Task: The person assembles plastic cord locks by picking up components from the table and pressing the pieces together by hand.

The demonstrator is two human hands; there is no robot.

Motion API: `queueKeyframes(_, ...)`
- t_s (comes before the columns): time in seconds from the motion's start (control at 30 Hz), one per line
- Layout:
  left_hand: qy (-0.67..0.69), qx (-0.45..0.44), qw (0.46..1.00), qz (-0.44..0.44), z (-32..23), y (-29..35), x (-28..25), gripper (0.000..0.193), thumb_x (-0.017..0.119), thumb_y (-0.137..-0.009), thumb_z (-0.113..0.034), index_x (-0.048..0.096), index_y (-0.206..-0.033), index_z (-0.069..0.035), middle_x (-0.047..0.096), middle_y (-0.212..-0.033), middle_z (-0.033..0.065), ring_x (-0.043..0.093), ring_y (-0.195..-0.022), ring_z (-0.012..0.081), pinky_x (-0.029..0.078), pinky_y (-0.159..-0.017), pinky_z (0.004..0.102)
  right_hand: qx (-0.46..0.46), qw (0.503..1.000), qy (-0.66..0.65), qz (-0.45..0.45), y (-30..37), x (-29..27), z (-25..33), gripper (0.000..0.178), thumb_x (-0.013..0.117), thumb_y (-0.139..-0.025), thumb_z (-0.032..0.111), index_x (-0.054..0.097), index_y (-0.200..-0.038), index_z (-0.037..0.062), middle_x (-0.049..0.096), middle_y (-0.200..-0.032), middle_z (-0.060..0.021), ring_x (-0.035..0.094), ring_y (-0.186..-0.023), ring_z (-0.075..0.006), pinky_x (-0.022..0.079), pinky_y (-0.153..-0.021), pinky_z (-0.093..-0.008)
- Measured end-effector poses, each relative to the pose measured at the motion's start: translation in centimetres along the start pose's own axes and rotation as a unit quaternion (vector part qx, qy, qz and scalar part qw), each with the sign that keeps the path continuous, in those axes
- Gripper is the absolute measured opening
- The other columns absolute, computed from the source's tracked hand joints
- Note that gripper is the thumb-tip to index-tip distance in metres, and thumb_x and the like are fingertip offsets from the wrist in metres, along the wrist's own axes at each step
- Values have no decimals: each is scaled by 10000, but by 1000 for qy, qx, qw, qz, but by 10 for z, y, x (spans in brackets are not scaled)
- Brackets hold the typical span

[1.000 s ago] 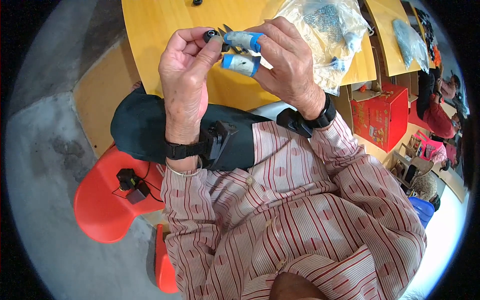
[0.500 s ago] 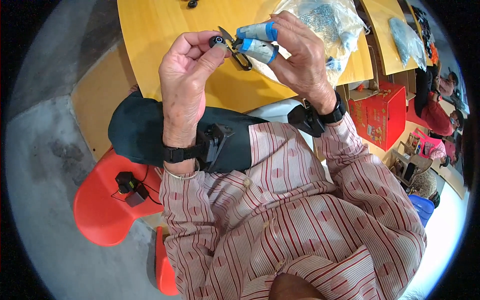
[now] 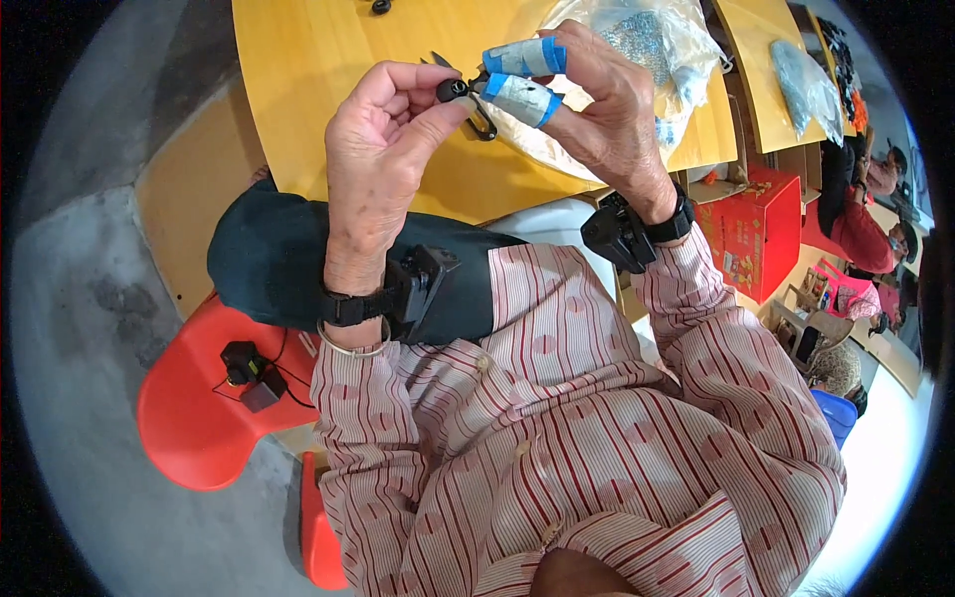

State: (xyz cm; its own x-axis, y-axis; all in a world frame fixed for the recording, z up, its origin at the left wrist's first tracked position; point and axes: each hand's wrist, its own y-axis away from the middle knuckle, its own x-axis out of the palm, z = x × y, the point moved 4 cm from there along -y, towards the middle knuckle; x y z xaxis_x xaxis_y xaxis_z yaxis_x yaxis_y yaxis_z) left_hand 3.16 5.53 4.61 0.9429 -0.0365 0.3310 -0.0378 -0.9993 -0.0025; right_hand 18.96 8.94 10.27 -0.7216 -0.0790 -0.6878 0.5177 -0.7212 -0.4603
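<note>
My left hand (image 3: 378,149) is closed, with a small rounded black part (image 3: 453,91) pinched between thumb and fingers. Opposite it, my right hand (image 3: 612,114) has its thumb and finger brought together, both wrapped in grey and blue tape. Something small and dark shows at those fingertips, close beside the black part; its kind is hard to make out. Small black scissors (image 3: 486,127) appear to lie on the yellow table (image 3: 308,90) beneath the hands, partly covered by them.
A clear plastic bag (image 3: 686,60) of small grey-blue pieces rests right of the hands. Another black part (image 3: 380,7) lies at the table's far side. A red box (image 3: 751,239) stands at the right, a red chair (image 3: 189,418) at the left. Other people sit farther right.
Both hands have shifted slightly right together. The black part in my left hand has turned and now partly covers the scissors' middle. The scissors have stayed nearly in place.
</note>
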Motion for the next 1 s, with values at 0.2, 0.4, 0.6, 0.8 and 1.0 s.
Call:
queueKeyframes(0.2,-54,26,998,-5,3,-1,0,197,637,-803,49,570,-987,25,618,-886,64,589,-790,92,485,-744,200,18,1000,-11,-7,4,1,-4,237,748,-722,146,686,-938,68,559,-741,-42,538,-676,-154,436,-621,-279)
queueKeyframes(0.4,-116,46,992,-21,1,-1,0,172,655,-791,31,587,-949,21,635,-851,60,597,-753,92,493,-717,208,18,999,11,26,1,3,-2,244,753,-720,156,686,-937,67,560,-735,-40,534,-668,-152,437,-618,-277)
queueKeyframes(0.6,-174,61,982,-45,2,0,1,156,665,-776,23,603,-919,9,644,-780,49,596,-706,92,488,-678,216,22,1000,12,10,5,6,-9,238,758,-721,165,681,-924,65,560,-720,-34,532,-651,-142,442,-601,-274)
queueKeyframes(0.8,-210,95,971,-60,1,1,2,164,664,-770,18,605,-922,-1,644,-756,56,590,-671,98,480,-645,222,38,999,13,15,6,6,-7,243,763,-718,172,672,-915,61,554,-710,-32,531,-644,-142,443,-594,-273)
queueKeyframes(1.0,-285,127,948,-56,-5,3,5,161,665,-770,1,608,-920,-14,651,-770,72,602,-653,125,487,-629,234,55,998,0,12,5,8,-10,212,740,-741,217,697,-892,76,603,-704,-79,574,-606,-188,455,-544,-301)
